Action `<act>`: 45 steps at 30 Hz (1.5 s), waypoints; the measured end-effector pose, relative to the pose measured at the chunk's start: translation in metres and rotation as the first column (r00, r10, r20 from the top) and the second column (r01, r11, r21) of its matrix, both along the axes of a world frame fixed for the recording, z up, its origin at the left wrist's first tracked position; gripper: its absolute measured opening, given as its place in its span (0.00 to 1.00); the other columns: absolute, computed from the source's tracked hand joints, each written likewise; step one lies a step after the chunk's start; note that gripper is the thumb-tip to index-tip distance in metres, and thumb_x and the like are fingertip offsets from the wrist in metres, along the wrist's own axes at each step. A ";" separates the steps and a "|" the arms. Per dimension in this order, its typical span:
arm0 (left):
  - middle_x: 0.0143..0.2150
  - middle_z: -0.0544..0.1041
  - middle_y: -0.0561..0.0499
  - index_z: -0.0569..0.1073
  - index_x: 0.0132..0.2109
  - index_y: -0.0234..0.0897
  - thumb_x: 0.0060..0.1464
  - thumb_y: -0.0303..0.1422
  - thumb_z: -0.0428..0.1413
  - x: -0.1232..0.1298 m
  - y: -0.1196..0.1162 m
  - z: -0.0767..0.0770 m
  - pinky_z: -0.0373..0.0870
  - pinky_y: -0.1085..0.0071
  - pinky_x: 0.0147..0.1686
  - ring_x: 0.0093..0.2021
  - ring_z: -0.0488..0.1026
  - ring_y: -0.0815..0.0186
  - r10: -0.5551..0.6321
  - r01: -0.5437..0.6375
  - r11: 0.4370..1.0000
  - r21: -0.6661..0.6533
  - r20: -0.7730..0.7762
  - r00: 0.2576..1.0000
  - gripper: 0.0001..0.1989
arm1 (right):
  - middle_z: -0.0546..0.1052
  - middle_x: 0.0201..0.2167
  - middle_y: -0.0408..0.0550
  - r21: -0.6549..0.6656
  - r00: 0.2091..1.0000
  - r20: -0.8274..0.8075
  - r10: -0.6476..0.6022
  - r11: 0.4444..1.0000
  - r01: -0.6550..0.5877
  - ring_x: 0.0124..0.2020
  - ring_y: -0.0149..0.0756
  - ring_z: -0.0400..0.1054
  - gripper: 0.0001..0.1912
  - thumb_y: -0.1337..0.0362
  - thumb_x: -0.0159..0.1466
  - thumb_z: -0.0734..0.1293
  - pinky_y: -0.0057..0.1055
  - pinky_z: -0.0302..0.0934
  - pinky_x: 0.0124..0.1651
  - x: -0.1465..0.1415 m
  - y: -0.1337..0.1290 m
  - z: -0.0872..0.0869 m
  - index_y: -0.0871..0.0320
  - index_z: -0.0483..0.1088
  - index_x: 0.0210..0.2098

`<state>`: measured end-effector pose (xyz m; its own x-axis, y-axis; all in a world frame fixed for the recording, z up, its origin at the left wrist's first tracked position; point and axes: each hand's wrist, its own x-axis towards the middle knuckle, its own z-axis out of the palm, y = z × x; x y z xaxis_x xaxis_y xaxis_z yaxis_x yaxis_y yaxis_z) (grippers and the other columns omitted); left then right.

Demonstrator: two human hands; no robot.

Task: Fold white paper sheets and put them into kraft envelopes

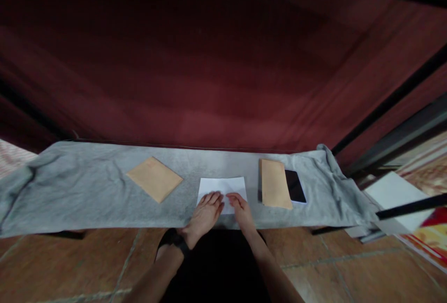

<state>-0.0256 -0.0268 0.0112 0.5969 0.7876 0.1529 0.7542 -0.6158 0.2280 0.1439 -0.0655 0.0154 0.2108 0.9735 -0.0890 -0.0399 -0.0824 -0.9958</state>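
A white sheet of paper (223, 184) lies on the grey cloth in front of me. My left hand (208, 207) rests flat on its left part, fingers stretched out and pointing up and to the right. On the right part of the sheet is my right hand (240, 206), its fingers slightly bent and turned inward, the tips touching the paper. Neither hand grips anything. Left of the sheet lies a brown envelope (154, 179), set at an angle. To the right, a stack of brown envelopes (275, 184) partly covers a dark phone (295, 186).
The grey cloth (87, 186) covers a long narrow table with its front edge close to my body. A dark red curtain (209, 84) hangs behind it. At far right are black metal bars and a white board (396, 196). Brown tiles (104, 261) form the floor.
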 end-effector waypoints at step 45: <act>0.72 0.61 0.54 0.63 0.69 0.53 0.69 0.37 0.45 -0.012 -0.031 -0.020 0.49 0.47 0.71 0.73 0.55 0.55 0.005 0.000 0.996 0.087 -0.056 0.998 0.24 | 0.63 0.69 0.62 0.165 0.318 0.933 -0.168 0.986 0.038 0.70 0.51 0.54 0.30 0.55 0.73 0.54 0.52 0.43 0.70 0.036 0.032 -0.055 0.65 0.59 0.69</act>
